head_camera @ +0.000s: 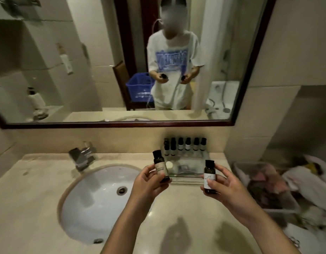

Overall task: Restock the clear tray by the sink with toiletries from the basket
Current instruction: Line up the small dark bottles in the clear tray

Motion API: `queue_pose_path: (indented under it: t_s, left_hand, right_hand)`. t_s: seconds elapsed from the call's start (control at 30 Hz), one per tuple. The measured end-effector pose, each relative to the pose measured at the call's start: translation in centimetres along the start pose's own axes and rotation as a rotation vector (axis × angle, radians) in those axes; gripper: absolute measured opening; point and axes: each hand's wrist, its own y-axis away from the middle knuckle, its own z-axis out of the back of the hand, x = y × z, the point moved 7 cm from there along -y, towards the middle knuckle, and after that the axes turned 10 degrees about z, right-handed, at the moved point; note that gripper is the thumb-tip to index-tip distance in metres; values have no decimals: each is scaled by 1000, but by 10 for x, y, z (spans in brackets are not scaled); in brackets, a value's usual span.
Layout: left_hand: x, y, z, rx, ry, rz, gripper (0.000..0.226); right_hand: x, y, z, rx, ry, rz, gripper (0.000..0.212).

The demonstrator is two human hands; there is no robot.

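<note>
I have two small dark bottles with black caps and pale labels, one in each hand. My left hand [149,182] grips the left bottle [160,167] with curled fingers. My right hand [222,186] pinches the right bottle [210,178] between thumb and fingers. Both bottles are upright above the worktop [186,217], just in front of the clear tray [186,181].

The tray sits right of the sink [96,198], against the wall. I count at least six matching bottles [188,144] along its back; blur hides any more. A white round item [169,165] lies inside. The tap [83,156] stands to the left. The mirror shows the blue basket [138,87] on a chair behind me.
</note>
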Motion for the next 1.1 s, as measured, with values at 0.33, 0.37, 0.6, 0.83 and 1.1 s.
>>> queue_pose_path:
  t_s: [0.33,0.37,0.6,0.83,1.1]
  left_hand:
    - [13,-163,7,71,-196,217,44]
    - [19,-176,11,76,-219,236,47]
    - [58,-228,30,34,-199,338,24]
    - [79,-269,21,5,-202,280,27]
    - [91,-288,13,-174,-287,85,38]
  right_hand:
    - [-44,-115,39,-271,16,-118,54]
    - [-53,-127,40,-287,31,-135,59]
    - [-101,-188,39,-277,241,-169,34]
    - [-134,-261,44,-207,362,-93,39]
    - [-167,-294,55,-186,500,48,44]
